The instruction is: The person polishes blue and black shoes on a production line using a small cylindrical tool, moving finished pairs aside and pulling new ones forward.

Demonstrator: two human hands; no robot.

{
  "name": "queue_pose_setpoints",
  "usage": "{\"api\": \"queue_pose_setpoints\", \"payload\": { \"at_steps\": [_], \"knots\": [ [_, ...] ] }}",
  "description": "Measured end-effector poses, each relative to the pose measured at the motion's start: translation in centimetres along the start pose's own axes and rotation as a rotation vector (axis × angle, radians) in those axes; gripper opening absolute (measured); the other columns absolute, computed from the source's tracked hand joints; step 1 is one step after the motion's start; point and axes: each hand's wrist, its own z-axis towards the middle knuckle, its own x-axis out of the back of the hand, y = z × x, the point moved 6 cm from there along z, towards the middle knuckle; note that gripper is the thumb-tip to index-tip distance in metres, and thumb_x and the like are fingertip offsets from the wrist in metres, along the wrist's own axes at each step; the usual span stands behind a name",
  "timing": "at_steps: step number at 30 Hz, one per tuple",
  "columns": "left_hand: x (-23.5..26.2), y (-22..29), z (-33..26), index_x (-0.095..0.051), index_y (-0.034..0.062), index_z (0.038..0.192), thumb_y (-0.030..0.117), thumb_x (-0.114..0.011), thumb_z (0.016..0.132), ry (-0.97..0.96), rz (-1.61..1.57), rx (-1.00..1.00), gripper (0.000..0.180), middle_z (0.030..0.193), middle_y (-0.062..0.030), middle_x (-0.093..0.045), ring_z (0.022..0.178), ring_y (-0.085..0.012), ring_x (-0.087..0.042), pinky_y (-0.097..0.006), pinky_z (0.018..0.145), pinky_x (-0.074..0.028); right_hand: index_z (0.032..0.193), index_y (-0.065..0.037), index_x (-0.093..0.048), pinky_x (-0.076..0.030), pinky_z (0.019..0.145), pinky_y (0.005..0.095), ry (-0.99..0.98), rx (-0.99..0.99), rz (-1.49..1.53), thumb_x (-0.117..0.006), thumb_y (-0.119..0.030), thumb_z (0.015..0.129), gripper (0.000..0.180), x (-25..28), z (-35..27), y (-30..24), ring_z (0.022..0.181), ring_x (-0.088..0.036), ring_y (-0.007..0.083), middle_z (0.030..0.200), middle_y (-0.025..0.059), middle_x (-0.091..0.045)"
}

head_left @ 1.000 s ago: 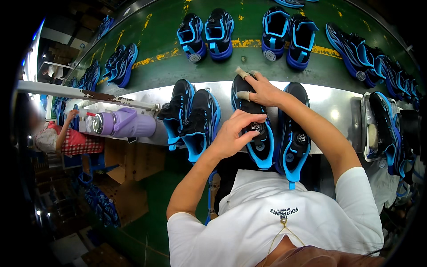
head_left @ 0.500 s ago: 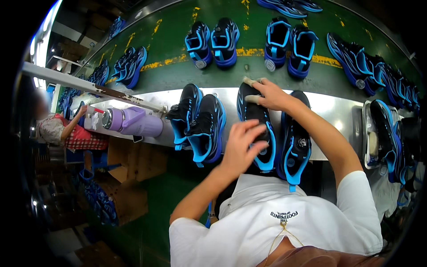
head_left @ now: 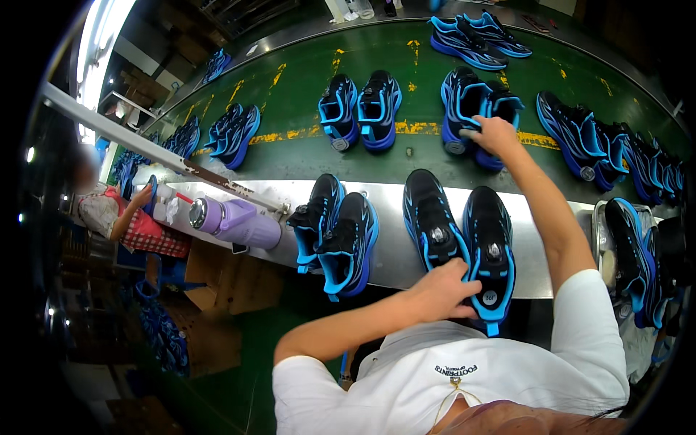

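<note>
Black-and-blue pair of shoes (head_left: 464, 243) lying side by side on the metal ledge (head_left: 395, 250) directly in front of the person, heels toward the body. The left hand (head_left: 442, 293) rests on the heel ends of this pair, fingers curled and pressed together over the gap between the two shoes; whether they pinch anything cannot be told. The right hand (head_left: 496, 136), arm stretched forward, lies on a second pair of shoes (head_left: 475, 109) on the green belt (head_left: 304, 156) beyond the ledge, fingers bent over the inner edge of the right-side shoe.

A third pair (head_left: 337, 235) lies on the ledge just to the left of the first, overlapping its near edge. A purple bottle (head_left: 235, 223) lies on its side further left. More pairs of the same colours are spread along the belt. At far left a seated person in a checked garment (head_left: 141, 228) reaches toward the line.
</note>
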Motion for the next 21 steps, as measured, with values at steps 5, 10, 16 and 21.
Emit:
{"api": "queue_pose_setpoints", "payload": {
  "at_steps": [5,10,16,21],
  "knots": [
    [6.6,-5.7,6.5,-0.063,0.0129,0.096,0.039,-0.079,0.071,0.084,0.131,-0.201,0.039,0.084,-0.0156,-0.056,0.087,-0.036,-0.056,-0.045,0.073,-0.048,0.124,-0.014,-0.065,-0.052,0.085,0.044,-0.06,-0.027,-0.137,-0.067,-0.061,0.079,0.065,3.1,-3.2,10.3,0.1,-0.065,0.0367,0.105,0.0191,-0.069],
    [12.8,-18.2,12.3,-0.068,0.0162,0.106,0.027,-0.081,0.071,0.043,0.468,0.067,0.039,0.105,-0.017,-0.061,0.106,-0.0387,-0.056,-0.046,0.089,-0.049,0.126,-0.011,-0.063,-0.05,0.088,0.0437,-0.009,-0.082,-0.049,-0.069,-0.058,0.079,0.066,3.5,-4.5,12.7,0.105,-0.063,0.0363,0.112,0.0188,-0.068],
    [13.6,-16.2,10.8,-0.065,0.0146,0.12,0.003,-0.063,0.081,0.512,0.781,0.191,0.041,0.131,-0.0198,-0.054,0.124,-0.0419,-0.047,-0.051,0.105,-0.036,0.113,-0.007,-0.07,-0.052,0.081,0.0444,-0.131,0.02,-0.007,-0.073,-0.048,0.078,0.055,5.8,-5.8,8.0,0.09,-0.067,0.038,0.096,0.0214,-0.07],
    [6.9,-6.9,4.4,-0.046,0.0043,0.14,0.017,-0.072,0.083,0.601,-0.097,0.217,0.064,0.137,-0.0185,-0.049,0.102,-0.0308,-0.06,-0.035,0.077,-0.05,0.099,-0.009,-0.071,-0.052,0.07,0.0463,-0.172,0.292,0.08,-0.071,-0.04,0.077,0.038,5.5,-17.6,-0.4,0.075,-0.065,0.0363,0.078,0.0188,-0.065]
  ]
}}
